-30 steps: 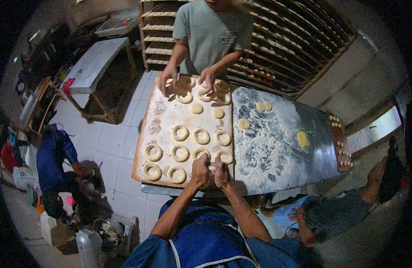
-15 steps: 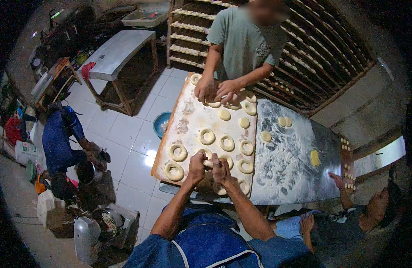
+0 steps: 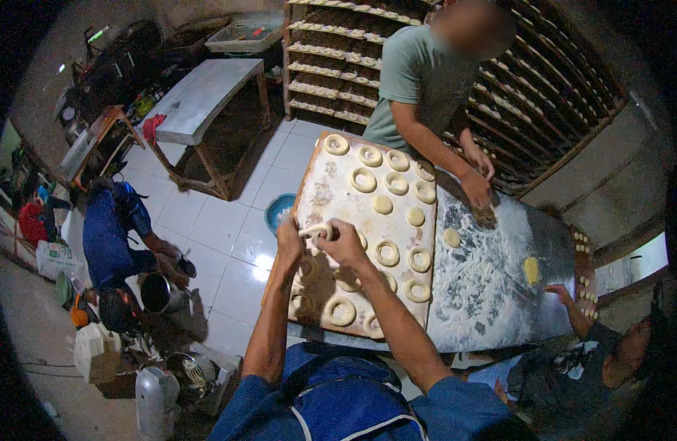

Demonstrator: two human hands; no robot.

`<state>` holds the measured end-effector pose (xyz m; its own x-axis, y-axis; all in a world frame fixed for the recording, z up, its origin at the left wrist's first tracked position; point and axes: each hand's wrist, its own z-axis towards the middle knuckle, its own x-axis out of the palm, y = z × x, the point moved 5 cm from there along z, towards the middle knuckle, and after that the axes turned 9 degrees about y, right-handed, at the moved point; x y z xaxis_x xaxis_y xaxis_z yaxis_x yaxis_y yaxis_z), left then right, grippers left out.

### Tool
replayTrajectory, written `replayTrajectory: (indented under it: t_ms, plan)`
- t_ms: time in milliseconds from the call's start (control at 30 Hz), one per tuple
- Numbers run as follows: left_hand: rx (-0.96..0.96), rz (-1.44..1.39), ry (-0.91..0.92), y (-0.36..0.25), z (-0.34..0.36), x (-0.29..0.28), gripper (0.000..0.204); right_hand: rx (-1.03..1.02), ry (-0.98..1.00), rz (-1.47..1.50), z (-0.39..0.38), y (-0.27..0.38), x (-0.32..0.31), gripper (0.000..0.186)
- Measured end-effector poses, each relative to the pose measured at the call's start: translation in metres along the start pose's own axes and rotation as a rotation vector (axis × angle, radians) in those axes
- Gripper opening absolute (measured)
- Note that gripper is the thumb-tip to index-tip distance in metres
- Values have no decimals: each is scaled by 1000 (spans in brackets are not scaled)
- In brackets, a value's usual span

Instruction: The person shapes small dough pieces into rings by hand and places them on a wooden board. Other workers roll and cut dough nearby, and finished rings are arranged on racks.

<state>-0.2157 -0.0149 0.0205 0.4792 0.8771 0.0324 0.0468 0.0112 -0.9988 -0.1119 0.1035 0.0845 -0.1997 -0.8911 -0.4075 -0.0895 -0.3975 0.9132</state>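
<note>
Above the left side of a floured wooden board [image 3: 331, 192], both my hands hold one pale dough ring [image 3: 315, 231], raised off the surface. My left hand [image 3: 289, 239] has the ring's left side, its fingers closed on it. From the right, the fingers of my right hand [image 3: 344, 242] are wrapped round the other side. Several shaped dough rings lie on the board, such as one ring [image 3: 340, 311] near its front edge and another [image 3: 387, 253] right of my hands. Two flat dough rounds [image 3: 382, 204] lie beyond. My forearms hide some rings.
A floured metal table [image 3: 492, 294] adjoins on the right, with a dough round [image 3: 451, 237] and a yellow scraper-like piece [image 3: 531, 270]. Across from me a co-worker's hand [image 3: 476, 189] reaches over it. Another person's hand [image 3: 557, 292] rests at right. Dough racks [image 3: 331, 70] stand behind.
My hands have moved left and up, lifting a dough ring off the board. The co-worker's hands have gone from the board's far end to the floured table, where the paired rounds lay.
</note>
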Motion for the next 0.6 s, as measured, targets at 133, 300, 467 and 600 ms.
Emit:
replayTrajectory:
  t_ms: [133, 300, 467, 600]
  plan:
    - [205, 905, -114, 37, 32, -6, 21, 269, -51, -406, -4, -21, -11, 61]
    - [408, 727, -41, 14, 12, 2, 25, 394, -83, -362, -87, -42, -71, 70]
    - [165, 591, 109, 18, 0, -1, 26, 491, -440, -390, -158, -156, -200, 56]
    - [336, 838, -32, -12, -5, 38, 28, 525, -633, -670, -196, -255, -299, 42]
